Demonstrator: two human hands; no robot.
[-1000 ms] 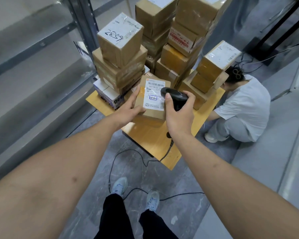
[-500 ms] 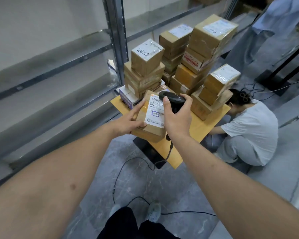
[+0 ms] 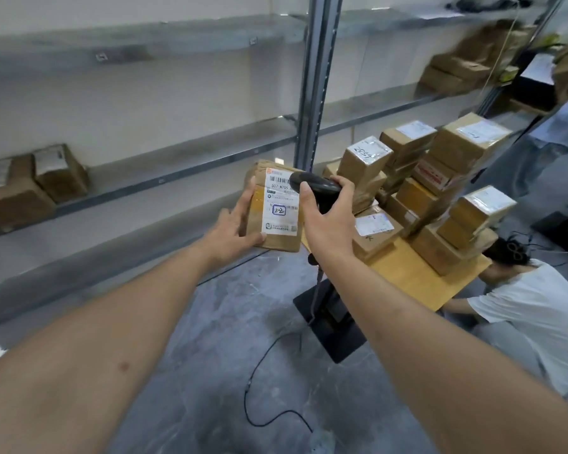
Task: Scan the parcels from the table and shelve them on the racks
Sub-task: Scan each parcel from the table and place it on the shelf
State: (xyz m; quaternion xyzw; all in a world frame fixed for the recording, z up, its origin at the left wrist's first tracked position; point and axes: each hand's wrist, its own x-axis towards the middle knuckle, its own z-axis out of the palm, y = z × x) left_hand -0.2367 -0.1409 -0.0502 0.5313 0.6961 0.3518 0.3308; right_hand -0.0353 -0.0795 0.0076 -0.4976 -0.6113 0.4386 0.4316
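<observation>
My left hand (image 3: pixel 235 229) grips a brown cardboard parcel (image 3: pixel 274 208) by its left side and bottom, holding it up in front of the rack. Its white label, marked "2-2", faces me. My right hand (image 3: pixel 327 221) is closed around a black barcode scanner (image 3: pixel 313 186) whose head points at the top of that label. The scanner's cable hangs down to the floor. Several taped parcels (image 3: pixel 440 178) are stacked on the wooden table (image 3: pixel 417 276) to the right.
A grey metal rack (image 3: pixel 315 93) runs along the wall, with two parcels (image 3: pixel 33 185) on a shelf at far left and more parcels (image 3: pixel 463 67) at upper right. A person in a white shirt (image 3: pixel 535 319) crouches by the table. A black stand base (image 3: pixel 333 322) sits on the floor.
The parcel and scanner have lifted off the table and swung left, toward the rack shelves. My view has turned left and upward with them.
</observation>
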